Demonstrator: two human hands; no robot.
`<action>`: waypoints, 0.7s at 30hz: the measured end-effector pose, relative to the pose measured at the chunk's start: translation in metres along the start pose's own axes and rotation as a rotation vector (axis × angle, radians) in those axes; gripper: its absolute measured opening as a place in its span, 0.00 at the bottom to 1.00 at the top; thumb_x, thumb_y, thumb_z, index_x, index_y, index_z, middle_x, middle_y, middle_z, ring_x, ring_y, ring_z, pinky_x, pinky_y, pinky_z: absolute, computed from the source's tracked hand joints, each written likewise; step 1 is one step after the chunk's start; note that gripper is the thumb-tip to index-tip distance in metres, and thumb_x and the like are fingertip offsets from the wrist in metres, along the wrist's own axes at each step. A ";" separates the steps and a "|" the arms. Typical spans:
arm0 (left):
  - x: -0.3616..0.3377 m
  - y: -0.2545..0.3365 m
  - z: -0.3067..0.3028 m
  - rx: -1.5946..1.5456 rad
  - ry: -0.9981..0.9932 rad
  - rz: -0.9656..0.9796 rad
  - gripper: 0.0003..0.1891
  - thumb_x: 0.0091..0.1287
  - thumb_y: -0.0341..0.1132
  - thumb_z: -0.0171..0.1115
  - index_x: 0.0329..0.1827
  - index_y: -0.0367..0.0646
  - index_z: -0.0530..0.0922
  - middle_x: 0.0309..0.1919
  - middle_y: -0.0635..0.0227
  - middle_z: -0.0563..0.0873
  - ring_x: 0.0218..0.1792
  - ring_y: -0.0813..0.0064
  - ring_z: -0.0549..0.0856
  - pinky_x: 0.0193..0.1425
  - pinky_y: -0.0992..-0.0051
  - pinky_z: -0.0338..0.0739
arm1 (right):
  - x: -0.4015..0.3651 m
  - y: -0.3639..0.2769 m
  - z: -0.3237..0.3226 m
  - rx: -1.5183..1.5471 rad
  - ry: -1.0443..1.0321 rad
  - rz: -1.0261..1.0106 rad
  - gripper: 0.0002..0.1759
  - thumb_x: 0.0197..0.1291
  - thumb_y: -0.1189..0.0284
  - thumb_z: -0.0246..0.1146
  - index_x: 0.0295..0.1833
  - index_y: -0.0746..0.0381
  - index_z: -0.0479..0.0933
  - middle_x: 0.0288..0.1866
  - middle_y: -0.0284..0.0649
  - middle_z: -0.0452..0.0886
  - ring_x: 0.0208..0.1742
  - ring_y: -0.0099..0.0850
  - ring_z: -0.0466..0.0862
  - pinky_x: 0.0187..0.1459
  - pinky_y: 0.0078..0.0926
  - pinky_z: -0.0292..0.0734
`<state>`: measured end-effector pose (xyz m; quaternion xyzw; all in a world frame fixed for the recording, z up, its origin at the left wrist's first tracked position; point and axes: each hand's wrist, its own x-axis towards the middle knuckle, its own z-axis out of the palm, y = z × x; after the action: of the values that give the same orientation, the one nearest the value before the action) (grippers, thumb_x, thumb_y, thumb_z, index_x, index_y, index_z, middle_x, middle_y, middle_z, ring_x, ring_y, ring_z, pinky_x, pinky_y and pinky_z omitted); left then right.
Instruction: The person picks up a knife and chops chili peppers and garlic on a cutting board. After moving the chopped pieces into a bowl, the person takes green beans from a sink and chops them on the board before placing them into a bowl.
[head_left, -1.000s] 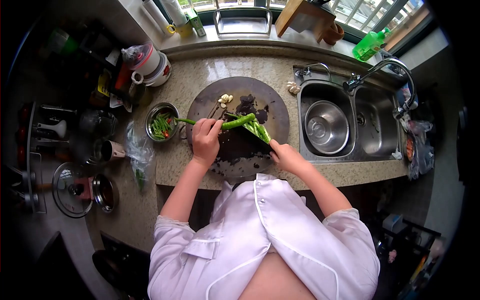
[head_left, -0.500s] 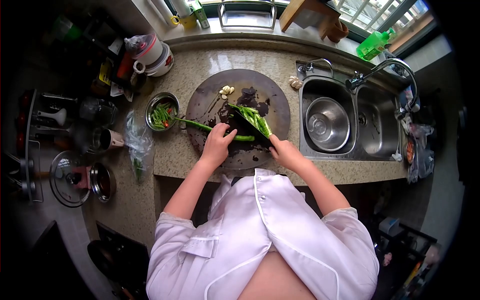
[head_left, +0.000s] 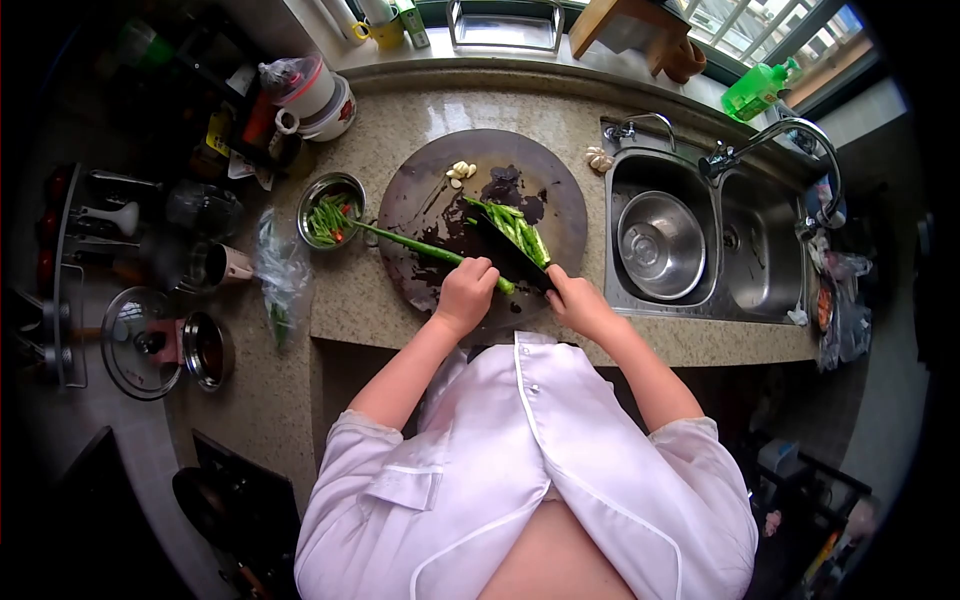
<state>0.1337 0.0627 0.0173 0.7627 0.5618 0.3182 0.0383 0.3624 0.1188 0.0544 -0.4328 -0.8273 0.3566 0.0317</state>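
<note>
My left hand [head_left: 468,295] is closed around a long green chili pepper [head_left: 415,245] near its right end. The pepper lies slanted across the round dark cutting board [head_left: 410,190], and its stem end reaches past the board's left edge. My right hand [head_left: 580,303] grips a kitchen knife [head_left: 508,248] by its handle, with the dark blade slanting up and to the left over the board. Sliced green chili [head_left: 522,232] lies in a heap along the blade's far side. Several peeled garlic cloves [head_left: 460,172] sit near the back of the board.
Left of the board stands a metal bowl [head_left: 331,180] of cut green and red chili, with a plastic bag [head_left: 280,270] beside it. On the right, a double sink [head_left: 708,240] holds a metal basin [head_left: 660,245]. A garlic bulb [head_left: 598,159] lies by its corner.
My left hand has moved right along the pepper and closed round it, and the pepper's right end now slants downward. My right hand still holds the knife in nearly the same place.
</note>
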 end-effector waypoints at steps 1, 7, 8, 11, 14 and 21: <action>-0.001 -0.001 0.002 -0.013 0.003 -0.028 0.10 0.48 0.20 0.62 0.33 0.40 0.76 0.36 0.61 0.80 0.39 0.58 0.81 0.43 0.64 0.79 | -0.001 0.000 0.000 0.001 0.000 0.006 0.13 0.66 0.72 0.56 0.50 0.62 0.62 0.32 0.61 0.81 0.38 0.63 0.80 0.40 0.59 0.72; -0.003 0.000 -0.002 0.009 0.052 0.005 0.14 0.49 0.23 0.67 0.40 0.38 0.82 0.39 0.60 0.82 0.42 0.57 0.83 0.46 0.63 0.80 | -0.001 0.001 0.000 -0.005 0.002 -0.001 0.13 0.66 0.72 0.56 0.50 0.62 0.62 0.32 0.61 0.81 0.39 0.62 0.81 0.40 0.59 0.73; -0.007 0.000 0.000 0.021 0.049 0.031 0.14 0.51 0.25 0.65 0.42 0.37 0.82 0.41 0.61 0.82 0.46 0.58 0.83 0.49 0.64 0.81 | -0.001 0.001 0.000 0.001 0.005 -0.008 0.13 0.66 0.72 0.56 0.50 0.62 0.62 0.32 0.60 0.81 0.39 0.62 0.81 0.40 0.59 0.73; -0.016 -0.002 0.001 0.050 0.034 0.062 0.14 0.54 0.26 0.62 0.44 0.35 0.83 0.46 0.59 0.83 0.52 0.58 0.83 0.56 0.66 0.81 | -0.002 0.000 -0.001 0.002 0.009 -0.012 0.12 0.66 0.72 0.56 0.50 0.62 0.62 0.32 0.60 0.81 0.39 0.61 0.81 0.40 0.59 0.73; -0.016 0.000 -0.001 0.073 0.065 0.115 0.13 0.53 0.25 0.61 0.42 0.33 0.83 0.43 0.59 0.84 0.50 0.58 0.84 0.52 0.66 0.82 | -0.004 -0.002 -0.002 -0.002 0.010 -0.012 0.12 0.66 0.72 0.56 0.50 0.62 0.63 0.32 0.59 0.81 0.38 0.61 0.81 0.40 0.59 0.73; -0.025 0.001 0.004 0.032 0.080 0.073 0.12 0.53 0.25 0.60 0.41 0.34 0.83 0.43 0.59 0.84 0.49 0.58 0.84 0.52 0.67 0.82 | -0.012 -0.009 -0.010 -0.068 -0.038 -0.053 0.11 0.65 0.71 0.56 0.49 0.61 0.64 0.30 0.56 0.81 0.36 0.58 0.82 0.38 0.56 0.75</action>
<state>0.1327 0.0415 0.0031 0.7699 0.5396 0.3405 -0.0080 0.3670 0.1124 0.0706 -0.4049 -0.8506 0.3354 0.0106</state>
